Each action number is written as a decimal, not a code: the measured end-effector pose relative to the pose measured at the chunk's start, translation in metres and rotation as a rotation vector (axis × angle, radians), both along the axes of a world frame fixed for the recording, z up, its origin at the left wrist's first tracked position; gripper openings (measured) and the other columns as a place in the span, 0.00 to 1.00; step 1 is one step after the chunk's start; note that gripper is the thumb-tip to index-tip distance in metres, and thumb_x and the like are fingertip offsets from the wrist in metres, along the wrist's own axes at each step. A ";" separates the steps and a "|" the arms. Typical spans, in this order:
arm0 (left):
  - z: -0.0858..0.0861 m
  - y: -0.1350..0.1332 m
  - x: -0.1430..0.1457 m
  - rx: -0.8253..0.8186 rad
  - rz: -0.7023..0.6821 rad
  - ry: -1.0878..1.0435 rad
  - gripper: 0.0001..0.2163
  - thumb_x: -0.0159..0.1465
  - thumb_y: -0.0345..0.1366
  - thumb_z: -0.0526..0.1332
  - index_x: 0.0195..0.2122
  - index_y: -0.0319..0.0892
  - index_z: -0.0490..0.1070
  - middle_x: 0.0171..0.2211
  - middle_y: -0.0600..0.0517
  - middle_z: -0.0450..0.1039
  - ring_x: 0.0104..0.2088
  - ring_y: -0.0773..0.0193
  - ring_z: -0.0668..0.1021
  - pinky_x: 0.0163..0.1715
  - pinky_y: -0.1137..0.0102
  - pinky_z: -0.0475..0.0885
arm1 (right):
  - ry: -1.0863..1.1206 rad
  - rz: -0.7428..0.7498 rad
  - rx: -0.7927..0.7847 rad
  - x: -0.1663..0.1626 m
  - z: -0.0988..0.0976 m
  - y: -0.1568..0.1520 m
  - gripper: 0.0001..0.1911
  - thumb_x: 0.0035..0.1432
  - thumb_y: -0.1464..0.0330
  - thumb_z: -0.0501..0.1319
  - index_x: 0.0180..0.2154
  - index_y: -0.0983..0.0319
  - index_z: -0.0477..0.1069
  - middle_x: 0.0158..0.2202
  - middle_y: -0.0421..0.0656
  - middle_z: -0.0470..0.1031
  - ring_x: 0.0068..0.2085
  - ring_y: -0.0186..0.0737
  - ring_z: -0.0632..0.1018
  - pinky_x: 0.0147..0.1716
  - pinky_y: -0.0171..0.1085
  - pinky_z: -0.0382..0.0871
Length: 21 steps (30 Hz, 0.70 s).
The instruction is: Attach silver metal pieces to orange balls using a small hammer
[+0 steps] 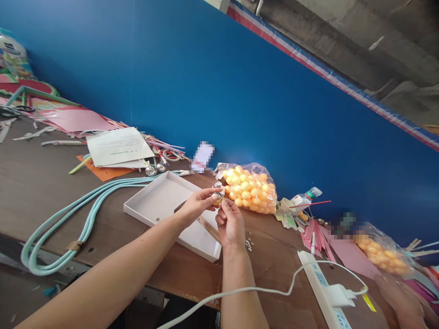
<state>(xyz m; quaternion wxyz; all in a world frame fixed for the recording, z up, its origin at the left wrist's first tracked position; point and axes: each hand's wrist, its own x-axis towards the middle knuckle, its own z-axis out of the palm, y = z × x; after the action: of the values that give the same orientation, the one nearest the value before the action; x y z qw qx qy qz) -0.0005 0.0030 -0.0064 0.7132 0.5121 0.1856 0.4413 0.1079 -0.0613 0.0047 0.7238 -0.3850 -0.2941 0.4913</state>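
My left hand (197, 205) is closed with thumb and fingers around a small shiny silver ball (216, 196). Beside it my right hand (231, 221) is pinched, its fingertips against the ball's near side; whatever lies between them is too small to make out. Both hands are above the right part of a shallow white box tray (144, 211). Brown strips (208, 228) lie across the tray, partly covered by my hands. Just behind the hands sits a clear plastic bag of orange balls (248, 188). Small silver bits (248, 244) lie right of my right wrist.
Looped light-blue cords (92, 214) and two silver balls (156, 170) lie left. White cable (254, 289) crosses in front of my right forearm to a power strip (320, 288). Pink paper (351, 256) and a plastic bottle (305, 197) are right. Another person's hand (404, 297) rests far right.
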 end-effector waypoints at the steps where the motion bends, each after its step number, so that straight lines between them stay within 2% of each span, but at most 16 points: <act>1: 0.000 0.000 0.000 0.001 0.001 0.000 0.21 0.57 0.45 0.64 0.51 0.43 0.72 0.41 0.47 0.75 0.37 0.64 0.75 0.38 0.68 0.70 | -0.002 0.001 0.001 0.000 0.000 0.000 0.09 0.46 0.68 0.69 0.31 0.63 0.73 0.25 0.36 0.69 0.19 0.20 0.59 0.15 0.23 0.51; 21: 0.010 -0.005 -0.002 -0.006 0.027 0.023 0.22 0.56 0.45 0.65 0.49 0.40 0.73 0.40 0.46 0.75 0.36 0.63 0.75 0.38 0.67 0.70 | -0.041 -0.014 0.005 0.000 0.001 0.001 0.10 0.46 0.66 0.69 0.32 0.62 0.72 0.24 0.35 0.67 0.20 0.22 0.58 0.15 0.24 0.51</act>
<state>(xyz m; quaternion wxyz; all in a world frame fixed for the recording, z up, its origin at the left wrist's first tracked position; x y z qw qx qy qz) -0.0024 -0.0025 0.0037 0.7062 0.5126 0.2021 0.4445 0.1076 -0.0608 0.0053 0.7220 -0.3953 -0.3074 0.4775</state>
